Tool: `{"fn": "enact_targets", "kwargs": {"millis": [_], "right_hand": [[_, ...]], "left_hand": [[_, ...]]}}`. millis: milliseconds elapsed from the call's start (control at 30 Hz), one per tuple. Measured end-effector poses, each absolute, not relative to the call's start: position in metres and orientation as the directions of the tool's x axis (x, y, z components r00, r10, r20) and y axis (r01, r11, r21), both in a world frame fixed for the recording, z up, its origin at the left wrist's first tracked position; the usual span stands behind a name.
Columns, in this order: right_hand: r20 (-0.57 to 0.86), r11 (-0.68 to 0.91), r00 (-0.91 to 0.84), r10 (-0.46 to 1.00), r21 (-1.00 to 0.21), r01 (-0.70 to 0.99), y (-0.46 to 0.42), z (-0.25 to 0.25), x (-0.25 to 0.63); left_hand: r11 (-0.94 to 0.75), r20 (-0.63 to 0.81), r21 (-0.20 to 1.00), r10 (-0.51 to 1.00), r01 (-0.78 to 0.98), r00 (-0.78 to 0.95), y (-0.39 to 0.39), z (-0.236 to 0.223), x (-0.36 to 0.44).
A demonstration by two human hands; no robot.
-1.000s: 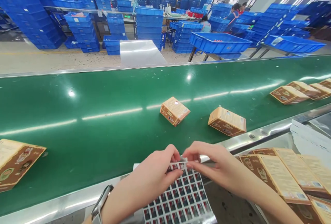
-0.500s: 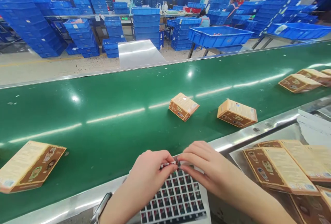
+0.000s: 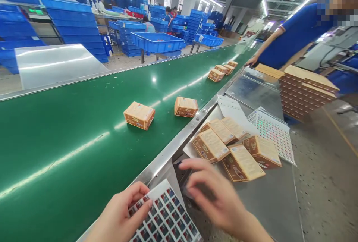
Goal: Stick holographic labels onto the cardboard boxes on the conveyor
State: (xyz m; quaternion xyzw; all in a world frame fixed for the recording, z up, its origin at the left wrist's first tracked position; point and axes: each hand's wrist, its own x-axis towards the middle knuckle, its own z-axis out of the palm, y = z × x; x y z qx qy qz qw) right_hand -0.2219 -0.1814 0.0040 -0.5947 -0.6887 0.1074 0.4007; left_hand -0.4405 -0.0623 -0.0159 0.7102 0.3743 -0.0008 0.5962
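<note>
Only the left hand is pinching the thin sheet, beside the green belt — so it could be slipping or bending. The right hand is hanging near the boxes, too blurry to tell if it's holding anything. Little dark squares are lining the sheet; the boxes are looking like stiff card.

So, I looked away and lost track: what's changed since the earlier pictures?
The right hand has let go of the label sheet and moved right, toward the brown boxes on the metal table; blur hides whether it carries anything. The view has swung right, bringing a person in a blue shirt into sight. The left hand still grips the sheet, and other boxes still lie on the green conveyor belt.
</note>
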Motion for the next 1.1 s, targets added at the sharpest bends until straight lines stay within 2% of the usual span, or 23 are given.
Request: {"fn": "enact_targets", "kwargs": {"millis": [33,100,167,233,333,433,500,567,667,733,833,933,1100], "right_hand": [[0.369,0.088,0.213,0.905,-0.651,0.754,-0.195,0.003,-0.203],[0.361,-0.238,0.574,0.735,-0.654,0.717,-0.221,-0.004,-0.165],[0.285,-0.489,0.733,0.618,-0.591,0.642,-0.243,-0.018,-0.132],[0.187,-0.61,0.794,0.578,-0.548,0.572,-0.262,-0.031,-0.111],[0.065,-0.625,0.778,0.625,-0.555,0.549,-0.291,-0.042,-0.099],[-0.002,-0.531,0.647,0.763,-0.573,0.624,-0.32,-0.039,-0.095],[-0.009,-0.452,0.556,0.831,-0.594,0.666,-0.332,-0.035,-0.091],[0.046,-0.418,0.547,0.836,-0.593,0.688,-0.334,-0.034,-0.084],[0.185,-0.446,0.657,0.731,-0.6,0.665,-0.322,-0.039,-0.079],[0.227,-0.455,0.725,0.65,-0.649,0.61,-0.31,-0.045,-0.081],[0.188,-0.435,0.795,0.576,-0.753,0.493,-0.299,-0.051,-0.089],[0.142,-0.427,0.871,0.47,-0.827,0.366,-0.295,-0.052,-0.097],[0.093,-0.53,0.948,0.304,-0.811,0.25,-0.287,-0.048,-0.108]], "left_hand": [[-0.073,-0.426,0.842,0.518,0.534,0.742,-0.066,-0.02,-0.433],[-0.216,-0.379,0.836,0.438,0.504,0.816,-0.074,-0.029,-0.418],[-0.352,-0.344,0.822,0.318,0.447,0.883,-0.084,-0.041,-0.401],[-0.452,-0.328,0.8,0.22,0.394,0.919,-0.094,-0.053,-0.386],[-0.517,-0.283,0.806,0.091,0.288,0.955,-0.107,-0.07,-0.368],[-0.518,-0.144,0.849,-0.036,0.105,0.989,-0.113,-0.078,-0.354],[-0.538,-0.047,0.843,-0.085,-0.006,0.995,-0.114,-0.076,-0.343],[-0.592,0.011,0.802,-0.121,-0.081,0.993,-0.114,-0.066,-0.328],[-0.675,0.041,0.717,-0.212,-0.176,0.976,-0.117,-0.049,-0.302],[-0.698,0.068,0.665,-0.297,-0.265,0.952,-0.121,-0.043,-0.286],[-0.725,0.118,0.573,-0.388,-0.382,0.914,-0.126,-0.044,-0.266],[-0.812,0.123,0.435,-0.375,-0.39,0.919,-0.129,-0.044,-0.253],[-0.878,0.242,0.176,-0.4,-0.445,0.884,-0.136,-0.041,-0.251]]}}
